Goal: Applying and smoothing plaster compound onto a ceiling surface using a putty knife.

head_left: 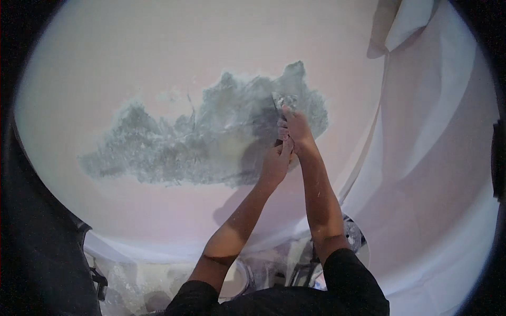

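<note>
A putty knife [285, 99] has its blade against the grey patch [168, 150] on a pale wall [158, 47], toward the patch's right end. Some grey-white material clings to the blade. My right hand [298, 129] is closed round the handle just below the blade, fingers dusted white. Just beneath it, my left hand [275, 160] is closed at the lower end of the handle, touching the right hand. Most of the handle is hidden by my fingers. The patch looks uneven and streaky, with ragged edges and a lighter area near its middle.
White sheeting [432, 184] hangs in folds along the right side. A dark cloth-like surface [42, 231] borders the left. Below stand a round white bucket [234, 279] and another round container [363, 242], partly behind my right arm. The floor [124, 279] is speckled and stained.
</note>
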`<action>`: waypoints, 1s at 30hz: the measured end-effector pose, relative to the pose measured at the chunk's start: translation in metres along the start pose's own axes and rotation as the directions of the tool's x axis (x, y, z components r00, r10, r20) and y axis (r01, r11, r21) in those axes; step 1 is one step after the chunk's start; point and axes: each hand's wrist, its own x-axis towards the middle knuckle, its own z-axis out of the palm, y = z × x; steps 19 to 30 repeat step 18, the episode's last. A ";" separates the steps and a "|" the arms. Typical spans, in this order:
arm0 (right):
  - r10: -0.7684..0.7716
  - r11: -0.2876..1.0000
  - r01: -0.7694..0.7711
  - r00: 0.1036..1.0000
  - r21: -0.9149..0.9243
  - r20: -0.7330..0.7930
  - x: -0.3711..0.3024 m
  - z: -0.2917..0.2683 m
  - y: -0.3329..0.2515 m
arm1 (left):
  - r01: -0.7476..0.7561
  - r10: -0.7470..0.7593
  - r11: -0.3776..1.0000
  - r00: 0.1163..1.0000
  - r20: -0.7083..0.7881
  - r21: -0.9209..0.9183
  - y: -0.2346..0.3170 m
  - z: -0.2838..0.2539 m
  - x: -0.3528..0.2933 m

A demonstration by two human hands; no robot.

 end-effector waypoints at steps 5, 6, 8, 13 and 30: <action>-0.009 1.000 0.009 0.998 0.002 -0.060 0.007 0.000 -0.026 | 0.037 -0.038 0.995 0.999 -0.014 -0.091 0.016 0.018 0.016; -0.007 1.000 0.008 0.999 0.019 -0.051 0.006 -0.005 -0.015 | 0.094 -0.098 0.990 0.995 -0.030 -0.107 0.010 0.020 0.008; -0.011 0.999 0.009 0.997 0.032 0.078 0.019 -0.019 0.001 | 0.132 -0.139 0.984 0.989 -0.052 -0.117 0.010 0.025 0.017; -0.018 1.000 0.016 0.995 0.020 0.103 0.028 -0.032 -0.020 | 0.132 -0.130 0.991 0.986 -0.101 0.015 0.042 0.037 0.021; -0.064 0.998 0.062 0.997 -0.029 -0.037 0.023 -0.029 0.004 | 0.293 -0.295 0.953 0.956 -0.009 -0.082 0.004 0.031 0.037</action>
